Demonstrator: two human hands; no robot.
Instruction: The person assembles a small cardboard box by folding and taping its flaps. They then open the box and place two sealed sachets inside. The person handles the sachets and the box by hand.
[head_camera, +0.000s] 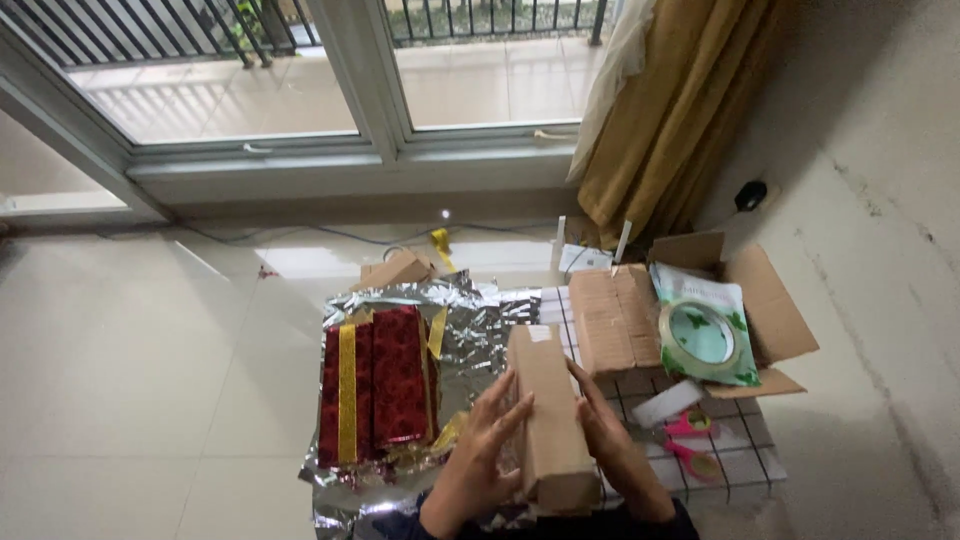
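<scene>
1. The left hand (487, 450) and the right hand (612, 440) are pressing flat against the two long sides of a plain brown box (548, 412), gripping it between open palms with fingers spread.
2. The brown box is standing on its near end, leaning slightly, over the near edge of a sheet of silver foil (470, 325).
3. A red package (375, 390) with a gold ribbon is lying on the foil, just left of the held box.
4. To the right, an open cardboard carton (775, 310) is sitting with its flaps spread; inside it a green-and-white packet (705, 300) is lying with a roll of clear tape (700, 335) resting on top.
5. Two more brown boxes (613, 315) are lying at the carton's left side.
6. Pink scissors (690, 445) are lying on checked paper (745, 465), near the right hand.
7. Bare tiled floor (130, 380) is stretching out on the left, while a curtain (670, 110) is hanging at the far right.
</scene>
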